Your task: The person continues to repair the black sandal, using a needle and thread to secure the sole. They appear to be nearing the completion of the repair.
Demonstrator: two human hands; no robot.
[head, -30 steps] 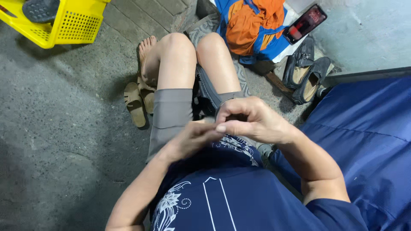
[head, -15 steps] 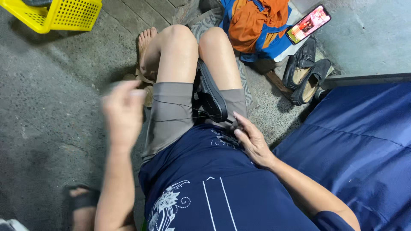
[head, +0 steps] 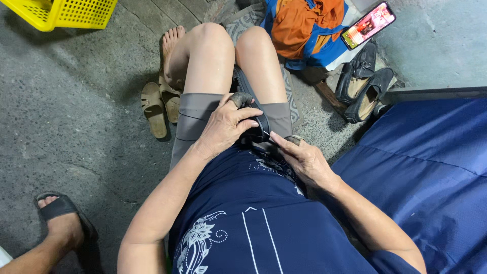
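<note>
Black shoe (head: 258, 129) lay in lap, between thighs, long side pointing away from body. Left hand (head: 229, 123) wrapped over shoe, holding it. Right hand (head: 300, 157) just beside, fingers pinched narrow on thin needle (head: 267, 134) at shoe edge.

Rough grey concrete floor (head: 66, 116), blue mattress (head: 431, 167) R.

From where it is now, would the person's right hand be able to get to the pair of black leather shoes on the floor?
Probably yes. The right hand is at the lap, pinching a thin needle-like thing against the black shoe there. The pair of black leather shoes lies on that side, and nothing blocks the way, though it would need a stretch.
</note>
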